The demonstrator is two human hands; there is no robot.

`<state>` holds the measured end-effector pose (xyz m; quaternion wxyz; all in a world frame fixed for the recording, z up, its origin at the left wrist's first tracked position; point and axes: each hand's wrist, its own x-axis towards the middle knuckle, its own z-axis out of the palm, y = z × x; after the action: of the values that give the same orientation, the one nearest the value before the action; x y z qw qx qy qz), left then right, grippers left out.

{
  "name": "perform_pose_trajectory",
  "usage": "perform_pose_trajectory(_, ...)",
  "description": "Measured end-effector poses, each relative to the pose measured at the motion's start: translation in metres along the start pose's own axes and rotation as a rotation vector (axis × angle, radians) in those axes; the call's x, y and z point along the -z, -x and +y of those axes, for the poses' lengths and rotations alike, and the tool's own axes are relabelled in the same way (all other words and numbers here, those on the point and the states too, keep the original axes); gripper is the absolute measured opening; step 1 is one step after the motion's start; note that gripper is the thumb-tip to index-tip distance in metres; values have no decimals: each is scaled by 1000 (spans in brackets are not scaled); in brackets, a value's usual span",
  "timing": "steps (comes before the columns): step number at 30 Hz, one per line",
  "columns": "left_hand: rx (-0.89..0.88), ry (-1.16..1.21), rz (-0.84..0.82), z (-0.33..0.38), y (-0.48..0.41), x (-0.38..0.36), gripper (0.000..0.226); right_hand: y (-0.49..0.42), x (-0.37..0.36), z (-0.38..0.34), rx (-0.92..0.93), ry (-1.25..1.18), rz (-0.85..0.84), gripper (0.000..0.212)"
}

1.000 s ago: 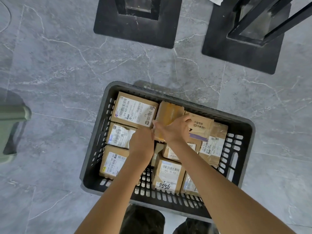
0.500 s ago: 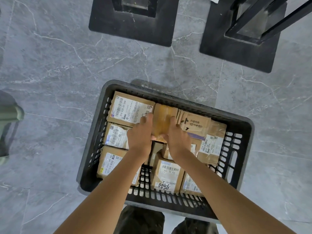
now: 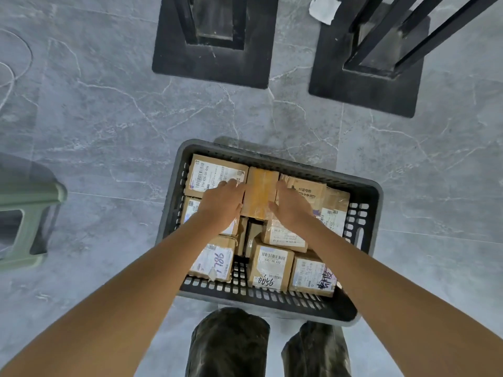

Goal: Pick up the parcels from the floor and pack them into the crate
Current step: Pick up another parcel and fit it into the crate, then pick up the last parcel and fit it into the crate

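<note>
So the floor (image 3: 109, 118) here is smooth grey tile, marble-look with thin white veins, pretty glossy. Ahead of the fingertips, well beyond the crate, sit two flat square black base plates (image 3: 212, 72), matte metal by the looks of it, and one white paper scrap (image 3: 324, 9) lies at the edge of the right one. Way off to the left of the left hand there's one pale green plastic stool (image 3: 30, 208). The crate (image 3: 364, 191) is dark plastic with rounded corners and slotted, grid-like walls, standing on the tile. Inside are brown cardboard parcels (image 3: 283, 236), mostly boxy with white printed labels; I count about ten, though a few are half hidden. The left hand (image 3: 221, 202) and right hand (image 3: 292, 205) are both down in the crate's far half, fingers (image 3: 231, 185) straight and held together, laid flat against either long side of one taped parcel (image 3: 260, 191), which is plain brown with shiny clear tape and no label showing. Both thumbs sit at its near corners. It's wedged between a labelled box (image 3: 215, 176) just outside the left fingers and a printed box (image 3: 307, 190) just outside the right ones. Two dark trouser legs (image 3: 228, 344) show below the wrists.
</note>
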<state>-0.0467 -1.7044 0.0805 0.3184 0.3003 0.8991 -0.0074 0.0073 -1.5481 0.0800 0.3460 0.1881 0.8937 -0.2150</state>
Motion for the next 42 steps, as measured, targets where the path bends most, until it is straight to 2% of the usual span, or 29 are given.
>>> perform_pose_trajectory(4,-37,-25,87,-7,51,58,27,54,47,6,26,-106,75,31)
perform_pose_trajectory(8,-16,38,102,16,95,152,24,110,121,-11,73,-167,92,22)
perform_pose_trajectory(13,-46,74,209,62,149,281,25,195,233,-57,211,-198,175,24)
perform_pose_trajectory(17,-37,136,346,111,201,381,28,272,322,-85,238,-253,324,18)
perform_pose_trajectory(22,-129,133,590,182,260,502,26,373,429,-86,232,-261,586,18)
perform_pose_trajectory(25,-246,132,749,221,295,558,26,437,483,-70,236,-270,785,18)
perform_pose_trajectory(32,-538,148,922,338,351,627,27,569,537,-15,188,-257,1045,20)
perform_pose_trajectory(36,-667,129,935,408,373,640,29,631,535,38,107,-296,1153,18)
perform_pose_trajectory(42,-811,118,914,505,376,633,26,690,530,151,-40,-331,1229,14)
